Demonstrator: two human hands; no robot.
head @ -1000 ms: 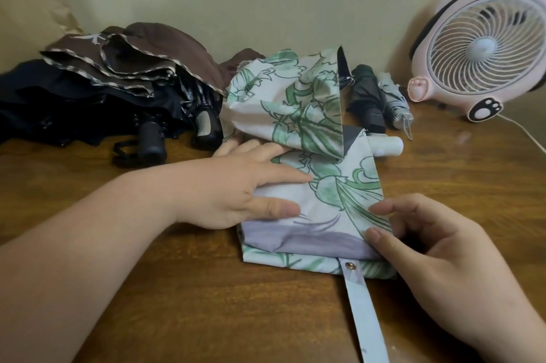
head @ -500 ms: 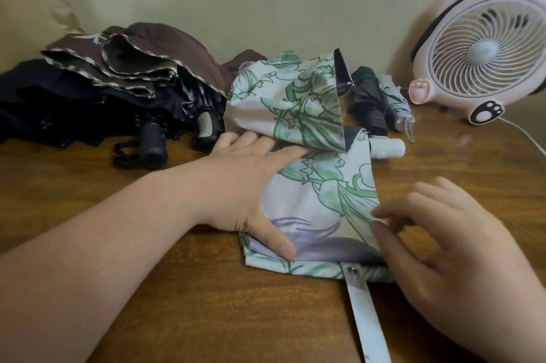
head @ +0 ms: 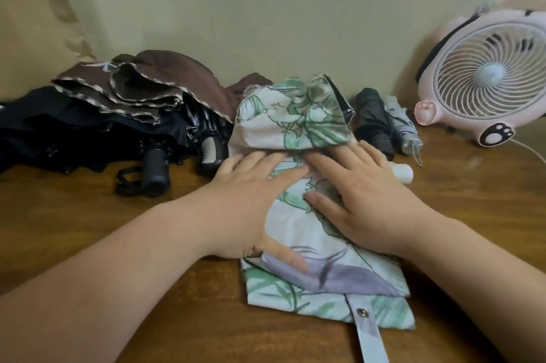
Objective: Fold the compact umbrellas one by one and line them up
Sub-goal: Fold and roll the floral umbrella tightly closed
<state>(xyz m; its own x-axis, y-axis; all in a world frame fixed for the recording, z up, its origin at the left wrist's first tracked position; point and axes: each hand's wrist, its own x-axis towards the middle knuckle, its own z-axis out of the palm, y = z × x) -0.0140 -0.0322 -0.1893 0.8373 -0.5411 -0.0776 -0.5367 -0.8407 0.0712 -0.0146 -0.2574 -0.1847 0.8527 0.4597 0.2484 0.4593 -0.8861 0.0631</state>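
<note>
A white umbrella with green leaf print (head: 298, 126) lies in the middle of the wooden table (head: 88, 215), its canopy partly flattened into pleats. My left hand (head: 251, 203) presses flat on the left side of the fabric, fingers spread. My right hand (head: 363, 200) lies flat on the right side, fingertips under the raised fold at the far end. The umbrella's strap with a snap (head: 366, 324) trails toward me. Its white handle end (head: 403, 173) pokes out right of my right hand.
A brown umbrella (head: 141, 88) and black umbrellas (head: 59, 132) lie unfolded in a heap at the back left. Two folded umbrellas, dark (head: 375, 123) and grey (head: 404, 132), lie at the back right. A pink fan (head: 484, 76) stands at the far right.
My right hand has moved from the near right edge of the fabric up onto the canopy beside my left hand. My left hand has spread flatter.
</note>
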